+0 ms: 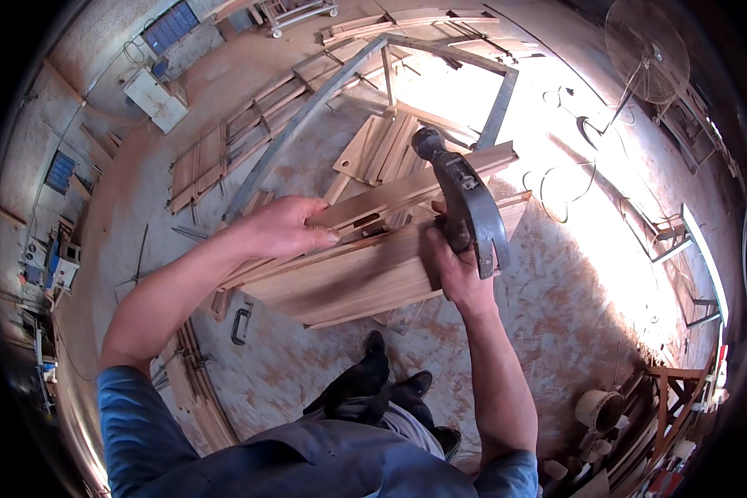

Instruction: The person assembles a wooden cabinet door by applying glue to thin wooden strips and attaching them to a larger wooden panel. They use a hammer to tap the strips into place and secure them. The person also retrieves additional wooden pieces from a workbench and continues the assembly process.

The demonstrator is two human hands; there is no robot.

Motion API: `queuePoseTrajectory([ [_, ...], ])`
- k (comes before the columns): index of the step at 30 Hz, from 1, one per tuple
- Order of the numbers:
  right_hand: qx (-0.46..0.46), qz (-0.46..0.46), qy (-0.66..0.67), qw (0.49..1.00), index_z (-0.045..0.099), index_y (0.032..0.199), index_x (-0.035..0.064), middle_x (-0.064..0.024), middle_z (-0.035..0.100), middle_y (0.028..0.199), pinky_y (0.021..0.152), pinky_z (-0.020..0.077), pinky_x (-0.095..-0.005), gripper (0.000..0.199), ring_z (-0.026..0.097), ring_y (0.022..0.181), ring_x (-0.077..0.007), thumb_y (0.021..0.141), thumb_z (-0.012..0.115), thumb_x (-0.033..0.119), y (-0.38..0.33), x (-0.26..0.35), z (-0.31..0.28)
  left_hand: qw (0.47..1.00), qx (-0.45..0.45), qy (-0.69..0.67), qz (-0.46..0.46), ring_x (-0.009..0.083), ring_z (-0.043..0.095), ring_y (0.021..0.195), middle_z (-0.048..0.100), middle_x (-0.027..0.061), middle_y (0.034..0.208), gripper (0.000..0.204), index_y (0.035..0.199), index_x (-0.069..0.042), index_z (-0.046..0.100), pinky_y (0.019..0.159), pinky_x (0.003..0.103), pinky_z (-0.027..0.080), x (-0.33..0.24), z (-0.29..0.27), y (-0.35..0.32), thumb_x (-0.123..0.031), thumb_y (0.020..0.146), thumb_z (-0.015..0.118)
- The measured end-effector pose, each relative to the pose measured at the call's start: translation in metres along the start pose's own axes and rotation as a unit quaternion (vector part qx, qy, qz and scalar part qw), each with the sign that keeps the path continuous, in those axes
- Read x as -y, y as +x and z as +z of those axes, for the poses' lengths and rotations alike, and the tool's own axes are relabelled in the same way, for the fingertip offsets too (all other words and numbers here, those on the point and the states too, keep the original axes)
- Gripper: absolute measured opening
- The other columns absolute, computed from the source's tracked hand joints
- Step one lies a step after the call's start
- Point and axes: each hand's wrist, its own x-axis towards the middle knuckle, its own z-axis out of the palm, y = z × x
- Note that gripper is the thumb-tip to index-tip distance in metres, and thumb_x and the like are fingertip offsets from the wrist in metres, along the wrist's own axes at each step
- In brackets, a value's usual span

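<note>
My right hand (463,278) is closed round a claw hammer (466,187). The hammer's dark metal head is raised toward me, and its handle is mostly hidden behind the head and hand. My left hand (284,228) grips the end of a long wooden strip (415,189) with a slot cut in it, thumb on the near side. This strip slants up to the right, along a wide wooden panel (349,282). A narrow gap shows between strip and panel, and the panel's right part passes behind my right hand.
Beyond the panel stands a grey metal frame (307,112), with several wooden boards (382,149) inside it. A C-clamp (241,324) lies on the floor at left. A pedestal fan (651,54) is at far right, and a bucket (598,408) among scrap wood at lower right.
</note>
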Motion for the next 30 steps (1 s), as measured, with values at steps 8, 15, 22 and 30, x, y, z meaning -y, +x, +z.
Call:
queuePoseTrajectory([
  [8,-0.008,0.018,-0.004,1.000,0.064,0.102,-0.0015,-0.0201,0.062,0.111,0.094,0.0461,-0.0442,0.024,0.057,0.109,-0.0384,0.080,0.070,0.007,-0.005,0.005,-0.006,0.991,-0.057,0.111,0.047,0.0261,0.064,0.099,0.068,0.0183,0.107,0.051,0.121,0.003,0.058,0.086,0.035,0.049,0.001,0.005,0.016,-0.026,0.081,0.069],
  [15,-0.013,0.026,0.024,0.999,0.062,0.106,0.0004,-0.0172,0.062,0.107,0.097,0.0434,-0.0433,0.031,0.054,0.111,-0.0378,0.076,0.070,0.002,-0.009,0.002,-0.002,0.984,-0.065,0.141,0.090,0.0345,0.064,0.104,0.065,0.0247,0.111,0.058,0.121,0.005,0.056,0.089,0.039,0.049,0.007,0.005,0.021,-0.030,0.077,0.071],
  [22,-0.022,-0.001,0.007,1.000,0.061,0.106,0.0009,-0.0170,0.062,0.104,0.097,0.0431,-0.0439,0.031,0.053,0.111,-0.0386,0.076,0.070,0.003,-0.008,0.005,0.000,0.982,-0.058,0.154,0.095,0.0365,0.062,0.105,0.064,0.0249,0.110,0.060,0.122,0.005,0.054,0.091,0.041,0.048,0.009,0.004,0.021,-0.030,0.077,0.071],
  [30,-0.029,0.003,0.007,1.000,0.061,0.106,0.0004,-0.0172,0.062,0.105,0.097,0.0440,-0.0437,0.031,0.054,0.111,-0.0385,0.076,0.071,0.003,-0.009,0.005,-0.001,0.972,-0.071,0.207,0.084,0.0372,0.060,0.108,0.063,0.0246,0.113,0.056,0.122,0.004,0.055,0.093,0.043,0.046,0.000,0.003,0.020,-0.028,0.078,0.071],
])
